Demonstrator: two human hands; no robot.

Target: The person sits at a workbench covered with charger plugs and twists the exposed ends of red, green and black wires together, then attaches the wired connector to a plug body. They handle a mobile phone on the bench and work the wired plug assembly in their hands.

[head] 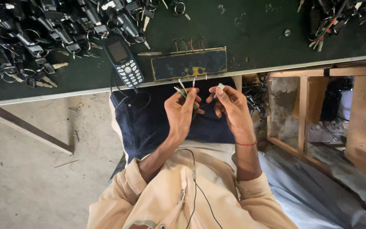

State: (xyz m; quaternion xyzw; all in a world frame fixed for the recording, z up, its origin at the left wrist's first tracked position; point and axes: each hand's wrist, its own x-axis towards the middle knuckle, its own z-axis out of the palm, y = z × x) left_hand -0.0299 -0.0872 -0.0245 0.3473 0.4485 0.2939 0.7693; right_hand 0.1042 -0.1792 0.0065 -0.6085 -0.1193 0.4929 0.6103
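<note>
Head view: thin coloured wires [182, 90] are being pinched in the left hand [182, 111] above the lap, just below the table [250, 38] edge. A small white connector [219, 88] is being held in the right hand [230, 106]. Wires and connector are not yet being joined; key pile [43, 34] is lying untouched.

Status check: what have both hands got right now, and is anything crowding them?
Left hand pinching thin coloured wires. Right hand gripping small white connector. Bench edge just ahead, hands apart from it.
</note>
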